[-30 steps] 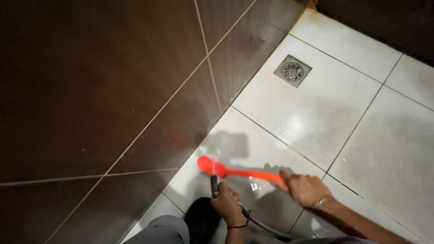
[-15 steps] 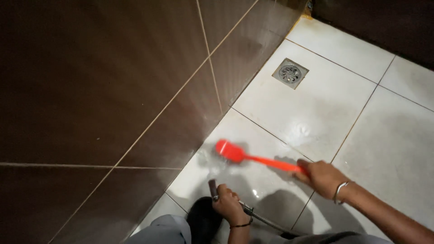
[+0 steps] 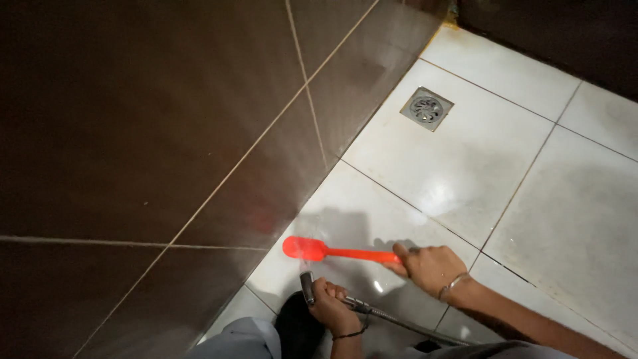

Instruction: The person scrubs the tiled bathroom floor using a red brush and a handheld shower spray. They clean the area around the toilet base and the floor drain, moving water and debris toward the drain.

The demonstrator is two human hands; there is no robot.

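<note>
White floor: right hand grips red brush.

Count, floor level: one red brush, held in my right hand. One metal spray nozzle with one hose, gripped in my left hand. One square floor drain. Two hands, one bracelet on the right wrist.

Both forearms are bare, with no sleeves in view. The right hand has a thin metal bangle at its wrist, and the left hand a dark cord band. Light grey cloth covers a knee at the bottom edge.
</note>
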